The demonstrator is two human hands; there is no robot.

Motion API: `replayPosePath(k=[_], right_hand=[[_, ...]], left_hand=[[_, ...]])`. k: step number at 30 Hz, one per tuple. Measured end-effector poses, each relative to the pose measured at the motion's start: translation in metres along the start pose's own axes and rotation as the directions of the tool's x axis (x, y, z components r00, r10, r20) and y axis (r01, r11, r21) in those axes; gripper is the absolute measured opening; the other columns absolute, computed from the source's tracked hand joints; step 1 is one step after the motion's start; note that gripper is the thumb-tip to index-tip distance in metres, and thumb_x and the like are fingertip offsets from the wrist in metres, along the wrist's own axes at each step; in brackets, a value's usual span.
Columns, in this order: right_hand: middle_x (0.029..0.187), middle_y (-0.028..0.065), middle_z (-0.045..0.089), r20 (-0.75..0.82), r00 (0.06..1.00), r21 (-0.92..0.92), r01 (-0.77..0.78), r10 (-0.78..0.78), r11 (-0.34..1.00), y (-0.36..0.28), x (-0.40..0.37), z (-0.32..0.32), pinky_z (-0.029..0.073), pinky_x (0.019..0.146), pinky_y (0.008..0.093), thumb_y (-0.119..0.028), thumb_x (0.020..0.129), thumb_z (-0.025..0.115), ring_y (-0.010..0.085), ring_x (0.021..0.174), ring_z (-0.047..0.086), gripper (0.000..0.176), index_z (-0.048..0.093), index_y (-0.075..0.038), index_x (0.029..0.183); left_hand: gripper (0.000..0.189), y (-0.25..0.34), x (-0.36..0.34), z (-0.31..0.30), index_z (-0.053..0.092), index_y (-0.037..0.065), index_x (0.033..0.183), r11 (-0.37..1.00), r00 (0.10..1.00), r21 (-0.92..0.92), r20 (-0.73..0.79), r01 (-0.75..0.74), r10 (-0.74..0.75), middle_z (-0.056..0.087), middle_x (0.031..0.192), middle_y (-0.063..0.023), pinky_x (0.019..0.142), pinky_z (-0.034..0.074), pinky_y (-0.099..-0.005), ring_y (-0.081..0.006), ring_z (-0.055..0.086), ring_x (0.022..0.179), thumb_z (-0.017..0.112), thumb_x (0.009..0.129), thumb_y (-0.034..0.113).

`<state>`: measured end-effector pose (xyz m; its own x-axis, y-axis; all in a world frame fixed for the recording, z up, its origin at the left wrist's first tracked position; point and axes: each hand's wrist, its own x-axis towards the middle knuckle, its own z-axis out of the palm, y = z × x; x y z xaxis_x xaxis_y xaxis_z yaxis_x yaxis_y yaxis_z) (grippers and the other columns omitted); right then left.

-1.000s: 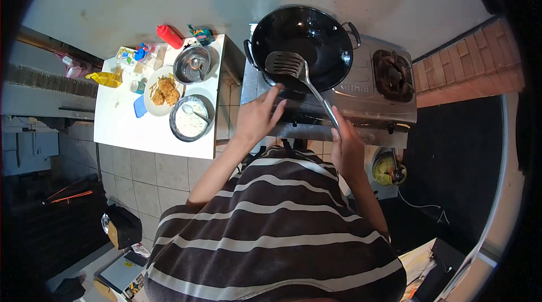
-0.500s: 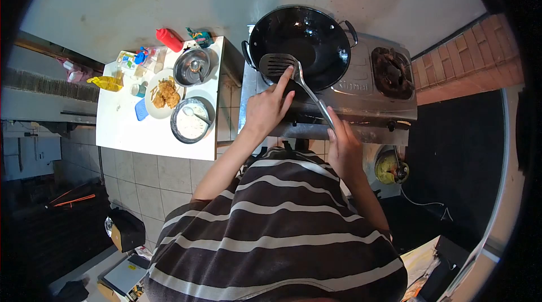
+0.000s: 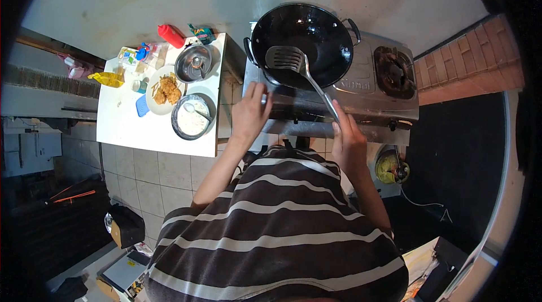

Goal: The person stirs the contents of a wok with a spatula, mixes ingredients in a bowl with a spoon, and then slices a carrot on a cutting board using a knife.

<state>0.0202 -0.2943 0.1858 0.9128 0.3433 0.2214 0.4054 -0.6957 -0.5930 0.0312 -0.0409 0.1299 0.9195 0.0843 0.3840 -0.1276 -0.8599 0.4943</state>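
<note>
A slotted metal spatula (image 3: 316, 85) slants up from my right hand (image 3: 351, 139), whose fingers are wrapped round the end of its handle. Its slotted head is over the near left part of a black wok (image 3: 333, 25), which rests on the left side of a steel gas stove (image 3: 361, 113). My left hand (image 3: 250, 114) is at the stove's left front corner, below the wok's left handle and apart from the spatula. Its fingers are curled, with a small pale spot showing by the fingertips; I cannot tell what it is.
Left of the stove, a white table (image 3: 132, 135) bears a plate of fried food (image 3: 168, 92), a metal bowl (image 3: 183, 70), a bowl of white powder with a spoon (image 3: 191, 122), a red squeeze bottle (image 3: 171, 35) and a yellow packet (image 3: 107, 79). A bare burner (image 3: 393, 70) is on the right.
My left hand has drawn back from the spatula's head, down and to the left, and its fingers have curled. My right hand still holds the spatula, its head slightly higher over the wok.
</note>
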Motion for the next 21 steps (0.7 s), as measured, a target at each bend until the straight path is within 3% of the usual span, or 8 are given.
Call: replayPosePath(k=[2,4,7,9,12,14,17,21], right_hand=[[0.097,0.0154,0.062,-0.101,0.992,-0.043,0.067,-0.071,0.997,0.003,0.003,-0.001,0.054,0.067,0.0380,0.001,0.090,0.059,0.0315,0.079,0.067,0.057,0.048,-0.010,0.144],[0.099,0.0159,0.063,-0.140,0.985,-0.051,0.092,-0.098,0.994,0.014,0.006,0.001,0.054,0.068,0.0383,0.001,0.090,0.059,0.0316,0.082,0.068,0.055,0.049,-0.009,0.143],[0.104,0.0170,0.064,-0.197,0.973,-0.059,0.112,-0.122,0.992,0.025,0.014,0.002,0.054,0.071,0.0394,-0.001,0.092,0.057,0.0326,0.086,0.069,0.051,0.050,-0.010,0.142],[0.106,0.0176,0.064,-0.213,0.970,-0.056,0.108,-0.118,0.993,0.033,0.024,0.005,0.054,0.072,0.0401,-0.002,0.094,0.056,0.0333,0.088,0.069,0.049,0.050,-0.011,0.142],[0.095,0.0167,0.063,-0.266,0.963,-0.005,0.035,-0.035,0.999,0.045,0.048,0.013,0.051,0.069,0.0378,-0.006,0.098,0.051,0.0284,0.077,0.066,0.042,0.052,-0.014,0.139],[0.080,0.0127,0.060,-0.107,0.967,0.247,-0.199,0.231,0.948,0.047,0.063,0.011,0.045,0.063,0.0322,-0.010,0.101,0.048,0.0197,0.066,0.056,0.031,0.060,-0.014,0.129],[0.066,0.0066,0.052,-0.089,0.959,0.234,-0.243,0.269,0.941,0.083,0.083,0.030,0.036,0.057,0.0289,-0.012,0.100,0.050,0.0127,0.059,0.043,0.023,0.067,-0.011,0.115],[0.060,0.0027,0.048,-0.093,0.948,0.222,-0.279,0.305,0.934,0.085,0.104,0.030,0.032,0.052,0.0291,-0.013,0.099,0.052,0.0098,0.055,0.040,0.020,0.071,-0.010,0.105]], left_hand=[[0.014,-0.017,-0.014,0.002,0.053,0.009,0.099,0.995,0.995,0.014,-0.003,0.099,-0.099,0.056,0.097,-0.0115,0.055,0.050,-0.0458,-0.0360,0.063,0.071,0.062,0.093,0.018],[0.015,-0.035,-0.031,0.006,0.052,0.008,0.098,0.991,0.991,0.030,0.030,0.130,-0.131,0.054,0.103,-0.0122,0.059,0.051,-0.0467,-0.0373,0.063,0.074,0.062,0.092,0.017],[0.016,-0.058,-0.057,0.013,0.054,0.003,0.099,0.973,0.971,0.042,0.074,0.227,-0.229,0.056,0.095,-0.0117,0.060,0.049,-0.0415,-0.0264,0.062,0.063,0.064,0.090,0.011],[0.017,-0.076,-0.079,0.019,0.053,0.002,0.099,0.966,0.961,0.030,0.096,0.257,-0.259,0.057,0.094,-0.0119,0.060,0.049,-0.0409,-0.0263,0.062,0.063,0.064,0.090,0.011],[0.015,-0.084,-0.095,0.018,0.054,0.001,0.097,0.947,0.938,0.015,0.131,0.321,-0.321,0.057,0.093,-0.0127,0.061,0.050,-0.0399,-0.0258,0.062,0.063,0.064,0.090,0.009],[0.008,-0.081,-0.098,0.016,0.054,0.000,0.092,0.905,0.907,-0.082,0.095,0.418,-0.411,0.057,0.093,-0.0130,0.063,0.050,-0.0399,-0.0266,0.062,0.065,0.061,0.088,0.003],[0.011,-0.083,-0.103,0.018,0.055,0.001,0.090,0.929,0.933,-0.099,0.010,0.358,-0.359,0.057,0.095,-0.0132,0.066,0.050,-0.0409,-0.0290,0.063,0.068,0.056,0.081,-0.005],[0.018,-0.086,-0.108,0.016,0.055,0.001,0.087,0.945,0.946,-0.056,0.003,0.323,-0.323,0.058,0.090,-0.0145,0.068,0.049,-0.0422,-0.0322,0.063,0.071,0.052,0.074,-0.011]])
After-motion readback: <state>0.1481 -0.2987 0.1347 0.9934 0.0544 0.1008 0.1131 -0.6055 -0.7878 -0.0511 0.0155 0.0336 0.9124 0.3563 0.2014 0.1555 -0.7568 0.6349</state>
